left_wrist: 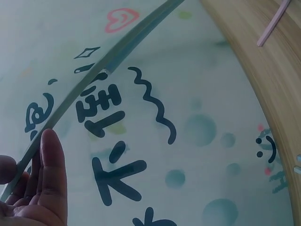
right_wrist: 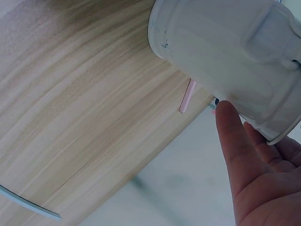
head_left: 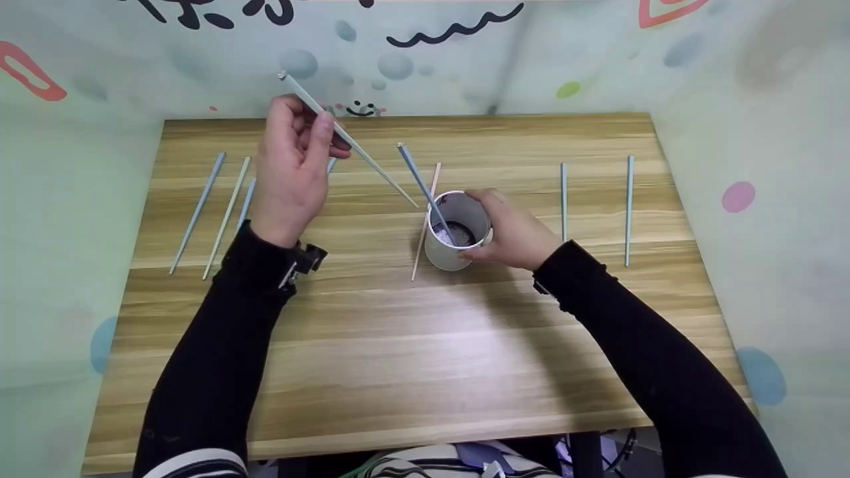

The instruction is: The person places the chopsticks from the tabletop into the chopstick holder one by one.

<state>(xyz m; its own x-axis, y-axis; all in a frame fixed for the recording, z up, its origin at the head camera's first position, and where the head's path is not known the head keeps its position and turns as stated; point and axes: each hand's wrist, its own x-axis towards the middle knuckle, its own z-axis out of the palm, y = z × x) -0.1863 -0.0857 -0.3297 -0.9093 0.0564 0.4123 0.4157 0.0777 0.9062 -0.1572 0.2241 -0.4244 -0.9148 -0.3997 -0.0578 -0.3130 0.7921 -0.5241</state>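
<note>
We wear long black sleeves (head_left: 212, 332) with snug cuffs (head_left: 576, 267), a small dark wrist device (head_left: 310, 258) on our left, and a white garment (head_left: 425, 457) with black stripes.

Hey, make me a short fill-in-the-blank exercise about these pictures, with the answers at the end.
A slim pale green stick is pinched by the person's ____.
A white cylindrical cup is gripped by the person's ____.
The slim leaning stick with its lower end inside the cup is coloured ____.
On the brown wooden table, the slim lying stick nearest the cup is coloured ____.

Missing words: left hand; right hand; blue; pink.
</note>
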